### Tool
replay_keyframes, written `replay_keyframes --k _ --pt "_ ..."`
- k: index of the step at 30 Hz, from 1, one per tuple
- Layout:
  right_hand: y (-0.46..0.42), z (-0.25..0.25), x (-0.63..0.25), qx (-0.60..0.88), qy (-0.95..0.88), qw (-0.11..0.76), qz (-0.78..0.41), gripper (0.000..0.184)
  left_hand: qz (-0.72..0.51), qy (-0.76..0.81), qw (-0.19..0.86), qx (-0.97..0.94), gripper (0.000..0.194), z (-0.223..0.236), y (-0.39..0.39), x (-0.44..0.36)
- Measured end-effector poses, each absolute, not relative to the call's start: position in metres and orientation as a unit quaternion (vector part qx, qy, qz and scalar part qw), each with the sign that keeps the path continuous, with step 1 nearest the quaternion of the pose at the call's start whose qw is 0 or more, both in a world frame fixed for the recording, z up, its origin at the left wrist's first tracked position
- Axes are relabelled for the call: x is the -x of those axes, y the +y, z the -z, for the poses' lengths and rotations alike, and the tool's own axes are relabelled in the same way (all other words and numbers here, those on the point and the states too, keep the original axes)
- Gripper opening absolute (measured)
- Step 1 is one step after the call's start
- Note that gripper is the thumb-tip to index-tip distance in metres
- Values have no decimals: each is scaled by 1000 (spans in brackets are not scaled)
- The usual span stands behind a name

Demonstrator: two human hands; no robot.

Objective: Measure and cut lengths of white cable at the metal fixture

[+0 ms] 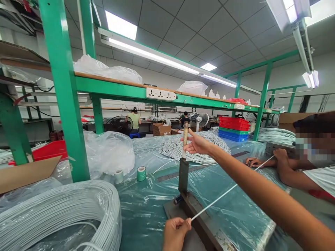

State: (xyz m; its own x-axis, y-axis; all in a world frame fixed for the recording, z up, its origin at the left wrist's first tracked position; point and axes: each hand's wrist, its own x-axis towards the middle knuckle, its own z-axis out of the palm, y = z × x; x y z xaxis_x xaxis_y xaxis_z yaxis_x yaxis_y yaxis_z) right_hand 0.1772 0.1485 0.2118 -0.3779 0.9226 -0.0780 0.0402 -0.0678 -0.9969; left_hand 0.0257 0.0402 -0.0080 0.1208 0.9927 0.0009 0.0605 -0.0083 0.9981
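My left hand (177, 232) is low in the middle, pinching a thin white cable (217, 199) between thumb and forefinger. The cable runs taut up to the right, passing beneath my right forearm, to a co-worker's hand (281, 155). My right hand (196, 143) has its fingers loosely curled on the worn upright handle (185, 139) of a lever cutter. The cutter's metal arm (183, 176) stands raised above a dark metal base (200, 223). The left hand is just beside that base.
A large coil of white cable (112, 209) lies at the lower left, another coil (193, 146) behind the cutter. Two tape rolls (141, 173) and a long steel ruler (167, 177) rest on the plastic-covered table. A green post (64, 90) rises at left; stacked trays (232, 129) stand behind.
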Motion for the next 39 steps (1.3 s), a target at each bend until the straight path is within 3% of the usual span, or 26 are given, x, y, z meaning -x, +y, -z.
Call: replay_keyframes --k 4,10,16,21,23,28,34,39 --pt "66 -205 -213 445 -551 357 -610 44 -437 494 514 -548 37 4 38 -25" --pt "-32 -145 -242 466 -509 336 -641 19 -436 505 496 -556 36 -2 34 -25" --pt "-55 -122 -246 496 -473 337 -646 45 -440 502 438 -602 35 -7 25 -24" --pt "-55 -128 -244 497 -462 328 -658 50 -370 506 205 -752 31 -9 11 -18" --pt "-57 -130 -241 504 -446 325 -664 49 -343 514 169 -768 32 -9 10 -17" --pt "-63 -141 -229 552 -432 297 -648 39 -365 523 251 -728 30 -9 17 -19" --pt "-65 -131 -224 596 -464 255 -603 13 -392 519 281 -705 29 -8 21 -21" --pt "-70 -107 -231 585 -523 232 -576 21 -400 518 298 -695 29 -5 23 -21"
